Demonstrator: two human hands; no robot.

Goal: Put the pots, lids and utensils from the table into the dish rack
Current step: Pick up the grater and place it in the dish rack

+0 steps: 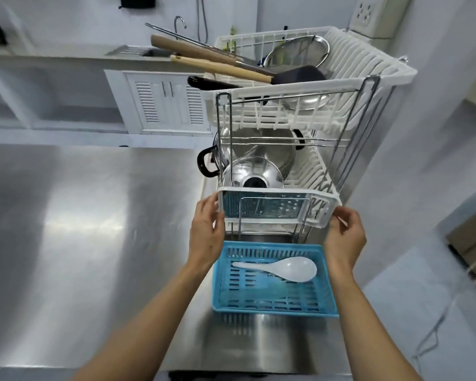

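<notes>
Both arms reach forward over the steel table (66,215), and each hand takes one front corner of the dish rack's (294,149) lower white tray (275,192). The left hand (205,229) has its thumb and fingers pinched on the left corner; the right hand (345,237) curls round the right corner by the handle slot, its fingertips mostly hidden behind the plastic. Behind the tray's front wall something perforated in metal and blue shows through, too unclear to name. In the lower tier a steel pot (259,149) lies on its side, its black handle (206,163) poking out to the left, with a glass lid (252,171) propped just in front of it. The upper tray (368,64) carries wooden-handled utensils (220,61) jutting out leftward, a dark spatula head (300,74) and a steel bowl (294,52). Just in front of the rack, between the forearms, a blue basket (272,310) holds one white rice spoon (283,268).
</notes>
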